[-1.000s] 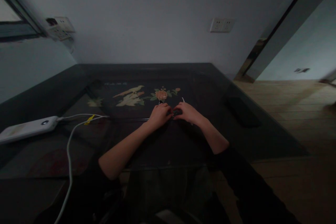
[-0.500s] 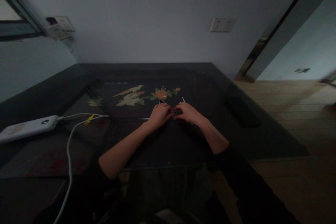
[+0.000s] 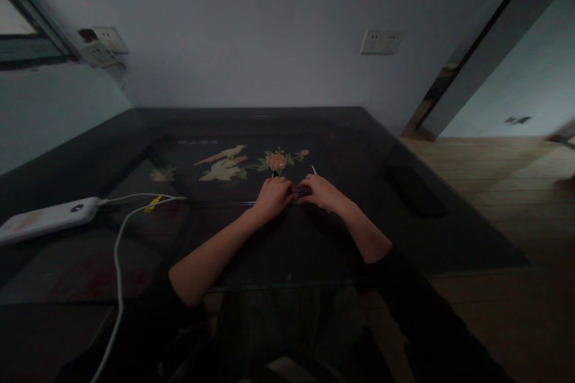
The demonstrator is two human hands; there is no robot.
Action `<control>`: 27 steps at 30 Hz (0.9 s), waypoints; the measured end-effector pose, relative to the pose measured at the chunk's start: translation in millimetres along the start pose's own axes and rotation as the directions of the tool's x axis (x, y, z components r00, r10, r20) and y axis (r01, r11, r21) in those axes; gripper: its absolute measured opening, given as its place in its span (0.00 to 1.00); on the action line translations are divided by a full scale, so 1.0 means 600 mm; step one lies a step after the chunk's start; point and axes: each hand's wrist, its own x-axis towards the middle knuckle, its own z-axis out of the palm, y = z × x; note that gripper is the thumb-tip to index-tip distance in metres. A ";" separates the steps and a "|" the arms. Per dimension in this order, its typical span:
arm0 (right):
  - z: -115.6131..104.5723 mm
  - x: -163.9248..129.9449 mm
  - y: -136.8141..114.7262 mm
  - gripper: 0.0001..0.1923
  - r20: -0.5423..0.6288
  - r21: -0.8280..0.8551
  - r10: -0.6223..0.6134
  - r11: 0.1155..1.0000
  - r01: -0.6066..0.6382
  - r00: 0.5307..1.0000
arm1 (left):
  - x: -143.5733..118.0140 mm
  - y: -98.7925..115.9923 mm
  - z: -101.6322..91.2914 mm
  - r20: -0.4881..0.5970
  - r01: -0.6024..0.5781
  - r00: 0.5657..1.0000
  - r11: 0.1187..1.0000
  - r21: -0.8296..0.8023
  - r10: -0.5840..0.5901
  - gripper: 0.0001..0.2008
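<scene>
My left hand (image 3: 272, 197) and my right hand (image 3: 320, 192) rest together on a dark glass-topped table (image 3: 359, 131), fingertips meeting over a small dark object (image 3: 300, 192) that both hands pinch. The light is too dim to tell what the object is. A thin white stick (image 3: 313, 170) pokes out just beyond my right hand. Behind the hands lies a painted bird and flower picture (image 3: 245, 163) under the glass.
A white power bank (image 3: 47, 219) lies at the table's left edge, with a white cable (image 3: 118, 263) running toward me. A dark flat object (image 3: 415, 191) lies at the right side. Wall sockets (image 3: 380, 42) are on the far wall; wooden floor (image 3: 507, 191) on the right.
</scene>
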 end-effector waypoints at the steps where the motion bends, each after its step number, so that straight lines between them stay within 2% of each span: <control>1: -0.001 -0.001 -0.001 0.20 -0.001 -0.004 0.004 1.000 -0.004 1.000 | 0.000 -0.001 0.001 -0.005 -0.008 1.000 1.000 -0.001 0.008 0.06; 7: -0.004 -0.002 -0.004 0.20 0.007 -0.007 0.000 1.000 0.000 1.000 | -0.001 0.001 0.001 -0.011 -0.015 1.000 1.000 0.004 0.015 0.06; 13: -0.003 -0.001 -0.002 0.20 0.009 0.013 0.009 1.000 -0.009 1.000 | -0.005 0.005 -0.013 -0.101 -0.068 0.993 0.998 -0.006 0.067 0.05; 17: -0.003 0.000 -0.003 0.20 0.013 0.042 0.023 0.999 -0.023 1.000 | -0.002 -0.001 -0.020 -0.155 -0.056 0.987 0.985 -0.163 0.030 0.02; 22: -0.012 -0.001 -0.007 0.23 -0.008 0.118 0.014 0.993 -0.013 1.000 | 0.008 -0.019 -0.016 -0.237 -0.034 0.969 0.902 -0.430 -0.076 0.02; 25: -0.023 -0.001 -0.009 0.20 -0.056 0.253 0.006 0.967 0.008 0.998 | 0.011 -0.025 -0.018 -0.257 -0.029 0.959 0.860 -0.510 -0.120 0.02; 27: -0.030 -0.001 -0.010 0.18 -0.060 0.399 0.009 0.917 0.015 0.998 | 0.012 -0.025 -0.024 -0.270 -0.044 0.954 0.835 -0.549 -0.127 0.02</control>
